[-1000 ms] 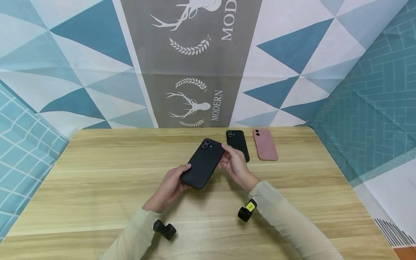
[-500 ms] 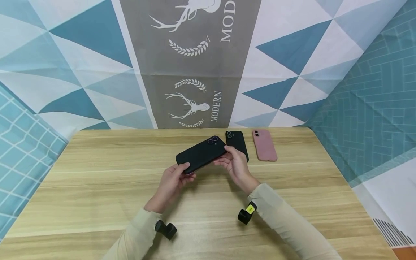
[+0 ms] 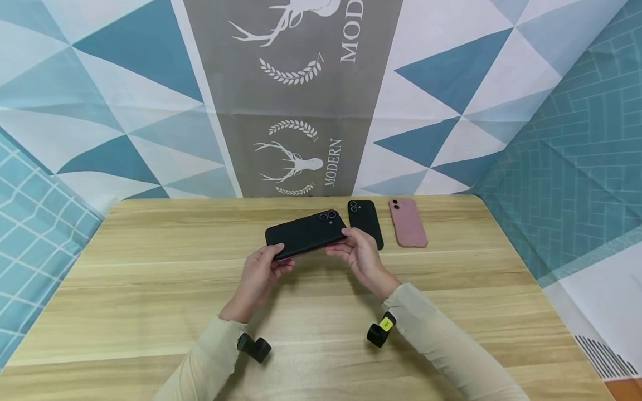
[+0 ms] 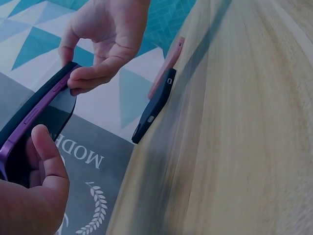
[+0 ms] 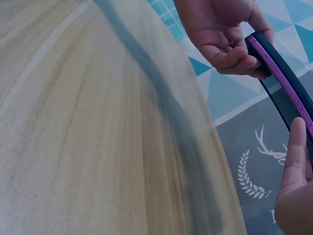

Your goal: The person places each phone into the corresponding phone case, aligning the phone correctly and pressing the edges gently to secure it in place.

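Both hands hold a smartphone (image 3: pixel 301 236) above the wooden table, its black-covered back and two camera rings facing up. Its purple side edge (image 4: pixel 36 113) with buttons shows under the black cover in the left wrist view; the dark screen faces down. At the phone's left end my left hand (image 3: pixel 257 275) grips it, thumb on the black back and fingers beneath. My right hand (image 3: pixel 365 260) pinches the camera end by its near corner, thumb on top, fingers underneath. In the right wrist view the purple edge (image 5: pixel 283 81) runs between the two hands.
Right of the held phone, a black phone-shaped piece (image 3: pixel 365 225) and a pink one (image 3: pixel 408 224) lie side by side near the table's back edge; whether phones or bare cases, I cannot tell. A patterned cloth (image 3: pixel 291 100) hangs behind the wooden table (image 3: pixel 150 289).
The phone has turned from a steep slant to almost crosswise, its left end swinging up and leftward. My left hand has moved up with it, while the right hand stays nearly in place.
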A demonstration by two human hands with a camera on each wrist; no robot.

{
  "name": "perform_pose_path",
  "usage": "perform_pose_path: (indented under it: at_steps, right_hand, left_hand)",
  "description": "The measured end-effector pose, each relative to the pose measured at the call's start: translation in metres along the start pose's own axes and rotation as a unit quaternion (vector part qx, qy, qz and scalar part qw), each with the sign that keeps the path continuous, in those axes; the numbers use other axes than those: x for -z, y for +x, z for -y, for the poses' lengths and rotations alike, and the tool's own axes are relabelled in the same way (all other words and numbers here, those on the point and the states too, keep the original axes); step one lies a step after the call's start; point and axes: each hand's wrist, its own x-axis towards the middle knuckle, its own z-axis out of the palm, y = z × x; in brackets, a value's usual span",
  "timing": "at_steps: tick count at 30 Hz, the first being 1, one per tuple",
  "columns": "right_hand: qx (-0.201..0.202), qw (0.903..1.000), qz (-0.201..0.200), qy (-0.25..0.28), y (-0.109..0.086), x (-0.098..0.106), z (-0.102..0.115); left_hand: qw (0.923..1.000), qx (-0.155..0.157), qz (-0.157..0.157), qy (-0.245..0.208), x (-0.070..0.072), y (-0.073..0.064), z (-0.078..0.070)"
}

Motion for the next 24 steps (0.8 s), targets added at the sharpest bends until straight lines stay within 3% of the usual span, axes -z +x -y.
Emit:
perform_pose_path:
  at_steps: [14,24]
  right_hand:
    - [-0.038,0.9971,0.013,-0.065,-0.004,0.000,0.004]
    - [-0.011,0.9987,0.026,-0.041,-0.008,-0.007,0.003]
  left_hand:
    - [0.9998,-0.016,0.011,-0.011,0.005,0.000,-0.010]
    - [0.9960,-0.027,-0.011,-0.085,-0.006,0.001,-0.010]
